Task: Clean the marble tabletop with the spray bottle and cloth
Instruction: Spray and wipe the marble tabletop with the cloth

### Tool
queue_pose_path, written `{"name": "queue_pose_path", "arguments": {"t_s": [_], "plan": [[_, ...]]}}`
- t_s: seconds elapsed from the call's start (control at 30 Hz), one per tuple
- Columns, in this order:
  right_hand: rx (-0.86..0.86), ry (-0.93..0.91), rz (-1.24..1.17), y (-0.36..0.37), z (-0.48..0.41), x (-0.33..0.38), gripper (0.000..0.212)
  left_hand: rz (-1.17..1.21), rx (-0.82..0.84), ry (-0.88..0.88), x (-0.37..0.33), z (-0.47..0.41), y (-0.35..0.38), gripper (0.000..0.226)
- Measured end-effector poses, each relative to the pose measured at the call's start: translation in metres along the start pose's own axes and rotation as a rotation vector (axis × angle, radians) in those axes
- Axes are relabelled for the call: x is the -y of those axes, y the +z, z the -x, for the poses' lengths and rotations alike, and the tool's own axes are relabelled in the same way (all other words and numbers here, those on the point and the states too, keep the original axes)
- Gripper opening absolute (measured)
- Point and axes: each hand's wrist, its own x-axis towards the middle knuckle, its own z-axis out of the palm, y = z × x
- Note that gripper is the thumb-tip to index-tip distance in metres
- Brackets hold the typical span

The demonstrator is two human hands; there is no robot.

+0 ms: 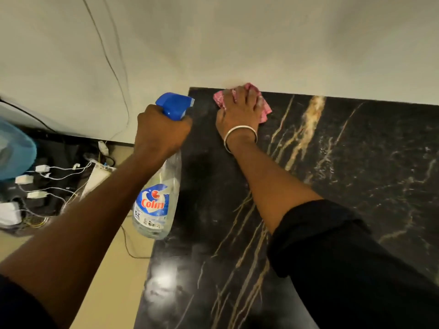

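The black marble tabletop [344, 186] with gold and white veins fills the right and lower middle of the head view. My right hand [240, 112] presses a pink cloth [264, 112] flat on the tabletop's far left corner, against the wall. A metal bangle circles that wrist. My left hand [161, 134] grips the neck of a clear spray bottle [156, 200] with a blue trigger head, held in the air over the table's left edge. The nozzle points to the right, towards the cloth.
A pale wall [237, 43] runs along the table's far edge, with a thin cable [111, 67] hanging down it. On the floor to the left lie tangled white chargers and wires [42, 186], a dark mat and a blue plastic object [14, 150].
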Motion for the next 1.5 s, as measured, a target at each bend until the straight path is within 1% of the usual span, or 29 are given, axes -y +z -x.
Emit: {"name": "queue_pose_path", "arguments": {"t_s": [0.1,0.17,0.27,0.37,0.53,0.67,0.77,0.87,0.93,1.03,1.1,1.17,1.27,1.4,1.5], "plan": [[0.039,-0.095,-0.005,0.015,-0.012,0.051,0.055,0.040,-0.064,-0.057,0.029,0.002,-0.025,0.018],[0.037,-0.124,0.002,0.021,-0.017,0.062,0.055,0.073,-0.074,-0.080,0.047,0.007,-0.034,0.018],[0.017,-0.140,0.014,0.024,-0.019,0.063,0.054,0.124,-0.023,-0.075,0.076,0.019,-0.046,0.020],[0.020,-0.217,0.023,0.024,-0.008,0.061,0.053,0.107,0.051,-0.090,0.094,0.034,-0.052,0.018],[0.033,-0.306,0.038,0.035,0.054,0.066,0.051,0.138,0.084,-0.108,0.112,0.052,-0.060,0.014],[0.037,-0.331,0.049,0.042,0.110,0.072,0.050,0.142,0.096,-0.131,0.118,0.062,-0.068,0.018],[0.064,-0.353,0.041,0.043,0.147,0.074,0.050,0.126,0.127,-0.103,0.120,0.065,-0.072,0.019],[0.093,-0.424,0.059,0.042,0.164,0.068,0.051,0.121,0.129,-0.076,0.120,0.068,-0.071,0.021],[0.103,-0.489,0.076,0.042,0.154,0.059,0.052,0.130,0.130,-0.065,0.123,0.069,-0.067,0.020],[0.061,-0.541,0.131,0.043,0.110,0.053,0.051,0.120,0.133,-0.075,0.132,0.071,-0.058,0.017],[0.022,-0.506,0.183,0.045,0.062,0.054,0.048,0.107,0.122,-0.106,0.137,0.072,-0.054,0.019],[0.033,-0.455,0.191,0.044,0.015,0.056,0.047,0.082,0.120,-0.136,0.140,0.075,-0.051,0.021],[0.056,-0.448,0.170,0.041,-0.033,0.055,0.051,0.039,0.100,-0.144,0.141,0.080,-0.050,0.024],[0.072,-0.397,0.184,0.037,-0.036,0.061,0.054,0.040,0.090,-0.156,0.143,0.090,-0.056,0.027],[0.093,-0.382,0.188,0.034,-0.002,0.069,0.057,0.018,0.088,-0.165,0.144,0.100,-0.065,0.029]]}}
